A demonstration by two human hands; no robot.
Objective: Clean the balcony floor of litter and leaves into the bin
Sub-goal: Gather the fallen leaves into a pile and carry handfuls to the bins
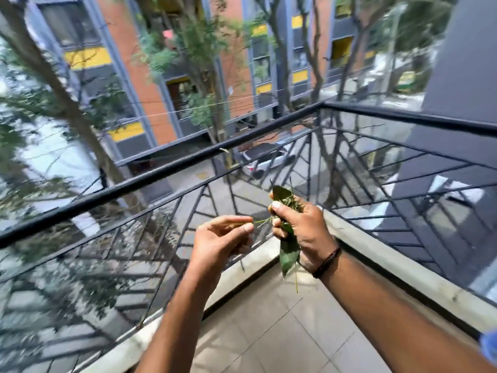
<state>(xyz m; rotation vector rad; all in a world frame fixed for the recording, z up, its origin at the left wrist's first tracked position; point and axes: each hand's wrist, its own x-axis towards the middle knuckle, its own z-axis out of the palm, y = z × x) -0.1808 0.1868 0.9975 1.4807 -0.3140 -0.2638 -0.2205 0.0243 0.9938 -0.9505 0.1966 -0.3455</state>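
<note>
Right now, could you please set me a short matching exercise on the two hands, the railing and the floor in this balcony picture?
Column one:
1. left hand
2. right hand
3. railing
4. floor

Column two:
A. black metal, running along the balcony edge
B. grips a bunch of leaves
C. pale tiles, below the arms
D. pinches a thin green stem

Pairs: 1-D, 2-B, 3-A, 4-C
</note>
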